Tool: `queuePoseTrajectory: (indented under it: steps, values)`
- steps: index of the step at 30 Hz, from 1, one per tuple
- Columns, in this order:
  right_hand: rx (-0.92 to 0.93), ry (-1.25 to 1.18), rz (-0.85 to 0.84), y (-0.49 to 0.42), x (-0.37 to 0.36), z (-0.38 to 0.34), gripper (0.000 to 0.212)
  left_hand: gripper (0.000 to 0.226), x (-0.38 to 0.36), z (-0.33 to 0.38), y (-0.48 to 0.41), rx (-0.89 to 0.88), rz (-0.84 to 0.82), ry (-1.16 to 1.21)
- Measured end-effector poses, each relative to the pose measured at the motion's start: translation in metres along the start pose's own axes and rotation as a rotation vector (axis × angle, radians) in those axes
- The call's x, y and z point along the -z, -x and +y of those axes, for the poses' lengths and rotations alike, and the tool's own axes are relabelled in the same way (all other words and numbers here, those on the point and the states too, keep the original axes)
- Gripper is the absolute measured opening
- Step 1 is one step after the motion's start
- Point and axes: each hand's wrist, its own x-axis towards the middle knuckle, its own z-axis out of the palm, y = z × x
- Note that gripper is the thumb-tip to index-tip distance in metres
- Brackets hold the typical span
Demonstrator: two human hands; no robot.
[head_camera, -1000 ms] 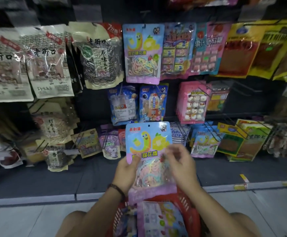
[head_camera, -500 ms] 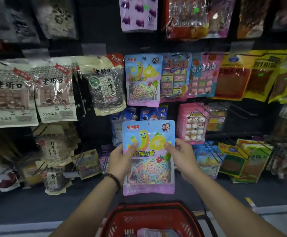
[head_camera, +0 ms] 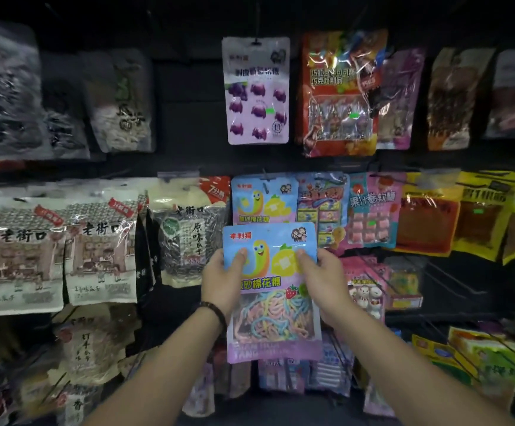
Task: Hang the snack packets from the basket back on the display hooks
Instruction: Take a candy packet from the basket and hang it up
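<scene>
I hold a blue and purple candy packet (head_camera: 270, 290) with a yellow worm picture and coloured strings inside, upright in front of the display. My left hand (head_camera: 222, 279) grips its left edge and my right hand (head_camera: 323, 282) grips its right edge, thumbs on the front. Directly behind and above it hangs a matching packet (head_camera: 263, 199) on a hook (head_camera: 265, 179). The top of my packet overlaps the lower half of that hanging one. The basket is out of view.
A dark display wall is covered with hanging snacks: sunflower seed bags (head_camera: 185, 238) at left, a purple grape candy packet (head_camera: 256, 90) above, pink and yellow packets (head_camera: 373, 210) at right. Bare metal hooks (head_camera: 452, 281) stick out at right.
Both hands have raised the candy packet from above the basket up to the matching hanging packet. My view has tilted upward, so the red basket has dropped out of sight.
</scene>
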Motion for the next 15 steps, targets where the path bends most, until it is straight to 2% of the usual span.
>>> queuePoseTrajectory:
  steps: [5,10,15]
  values:
    - [0.059,0.02,0.053,-0.051,-0.011,-0.02,0.036,0.017,-0.017,0.021,-0.048,-0.052,0.03,0.021]
    - [0.097,-0.013,0.081,-0.081,-0.018,-0.025,0.037,0.006,-0.027,0.025,-0.078,-0.092,0.049,0.024]
    - [0.113,0.037,0.132,-0.095,-0.02,-0.021,0.044,0.006,-0.032,0.023,-0.086,-0.094,0.076,0.031]
